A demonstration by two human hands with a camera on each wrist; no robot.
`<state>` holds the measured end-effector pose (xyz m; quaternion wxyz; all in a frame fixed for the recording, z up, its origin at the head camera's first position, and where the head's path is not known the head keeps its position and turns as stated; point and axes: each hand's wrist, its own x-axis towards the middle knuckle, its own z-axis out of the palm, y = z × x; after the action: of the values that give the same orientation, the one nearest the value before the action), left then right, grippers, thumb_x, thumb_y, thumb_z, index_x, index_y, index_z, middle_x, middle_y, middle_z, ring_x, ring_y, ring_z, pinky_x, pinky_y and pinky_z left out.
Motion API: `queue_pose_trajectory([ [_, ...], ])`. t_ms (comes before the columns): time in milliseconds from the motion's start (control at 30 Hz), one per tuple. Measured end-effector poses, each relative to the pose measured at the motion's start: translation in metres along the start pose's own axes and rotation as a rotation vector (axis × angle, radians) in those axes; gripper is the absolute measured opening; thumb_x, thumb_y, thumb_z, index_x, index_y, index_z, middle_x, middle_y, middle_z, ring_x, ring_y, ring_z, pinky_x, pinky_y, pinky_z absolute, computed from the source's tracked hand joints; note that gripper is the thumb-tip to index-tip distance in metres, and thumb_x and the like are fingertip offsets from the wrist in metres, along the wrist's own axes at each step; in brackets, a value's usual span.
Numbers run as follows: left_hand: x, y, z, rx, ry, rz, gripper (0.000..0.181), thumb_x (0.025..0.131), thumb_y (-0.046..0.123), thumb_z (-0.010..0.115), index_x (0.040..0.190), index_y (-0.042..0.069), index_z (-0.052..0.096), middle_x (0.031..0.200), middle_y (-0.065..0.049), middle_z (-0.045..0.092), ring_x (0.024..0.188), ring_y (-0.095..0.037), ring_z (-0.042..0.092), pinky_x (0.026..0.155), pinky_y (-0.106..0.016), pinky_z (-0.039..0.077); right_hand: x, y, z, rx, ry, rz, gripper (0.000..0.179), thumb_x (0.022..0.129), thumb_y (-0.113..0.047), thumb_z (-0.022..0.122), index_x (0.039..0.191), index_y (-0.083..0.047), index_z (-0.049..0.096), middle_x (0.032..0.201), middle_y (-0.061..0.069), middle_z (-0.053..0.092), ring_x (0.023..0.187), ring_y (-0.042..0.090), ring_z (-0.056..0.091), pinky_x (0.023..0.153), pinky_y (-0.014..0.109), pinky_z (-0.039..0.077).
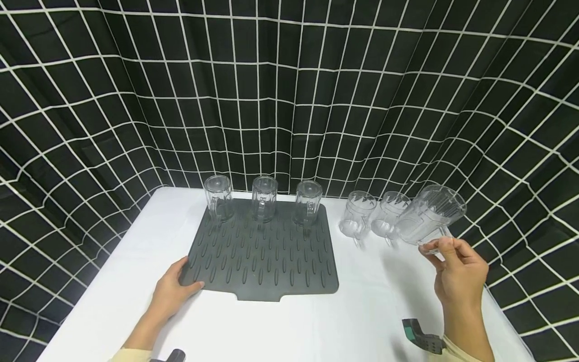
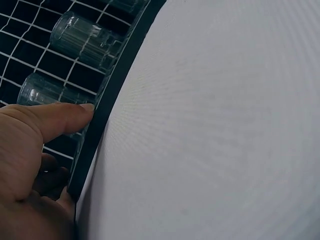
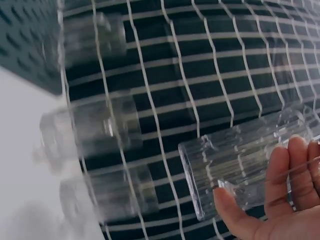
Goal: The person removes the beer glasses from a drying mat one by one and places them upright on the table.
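Note:
A dark grey drying mat (image 1: 267,256) with raised ribs lies on the white table. My left hand (image 1: 174,286) holds its near left corner, thumb at the front edge and fingers along the left side; the left wrist view shows the thumb on the mat's rim (image 2: 112,95). Three clear glass mugs (image 1: 218,198) stand in a row along the mat's far edge, seemingly upside down. At the right, above the table, my right hand (image 1: 461,271) grips a larger-looking clear mug (image 1: 429,213) by its handle, and the mug is tilted. Fingers wrap the handle in the right wrist view.
Two more clear mugs (image 1: 357,213) stand on the white table (image 1: 371,311) just right of the mat, handles toward me. Black cloth with a white grid (image 1: 289,90) surrounds the table at the back and sides.

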<state>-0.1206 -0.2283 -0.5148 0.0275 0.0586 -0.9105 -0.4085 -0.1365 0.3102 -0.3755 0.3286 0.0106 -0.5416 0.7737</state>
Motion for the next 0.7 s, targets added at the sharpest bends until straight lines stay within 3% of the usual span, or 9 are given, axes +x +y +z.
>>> queue_pose_trajectory([
  [333, 0.002, 0.001, 0.001, 0.018, 0.006, 0.001, 0.084, 0.083, 0.024, 0.075, 0.147, -0.003, 0.029, 0.149, -0.029, 0.028, 0.134, -0.048, 0.029, 0.107, -0.061, 0.025, 0.047, 0.008, -0.039, 0.094, 0.094, 0.056, 0.026, 0.086, 0.001, 0.071, 0.082, 0.021, 0.055, 0.07, 0.021, 0.064, 0.057, 0.028, 0.065, 0.062, 0.037, 0.06],
  [567, 0.003, 0.002, 0.0, 0.03, 0.001, 0.0, 0.085, 0.083, 0.024, 0.074, 0.148, -0.004, 0.028, 0.149, -0.03, 0.027, 0.134, -0.048, 0.028, 0.108, -0.06, 0.025, 0.075, 0.027, -0.063, 0.198, 0.085, 0.104, 0.026, 0.089, 0.001, 0.067, 0.077, 0.018, 0.051, 0.067, 0.024, 0.062, 0.054, 0.03, 0.064, 0.057, 0.04, 0.059],
  [700, 0.002, 0.002, 0.0, 0.034, -0.003, -0.009, 0.086, 0.083, 0.025, 0.075, 0.148, -0.003, 0.027, 0.15, -0.028, 0.027, 0.134, -0.047, 0.028, 0.108, -0.06, 0.024, 0.088, 0.04, -0.071, 0.182, 0.074, 0.156, 0.024, 0.092, -0.001, 0.063, 0.077, 0.014, 0.051, 0.066, 0.023, 0.063, 0.055, 0.03, 0.065, 0.058, 0.039, 0.06],
])
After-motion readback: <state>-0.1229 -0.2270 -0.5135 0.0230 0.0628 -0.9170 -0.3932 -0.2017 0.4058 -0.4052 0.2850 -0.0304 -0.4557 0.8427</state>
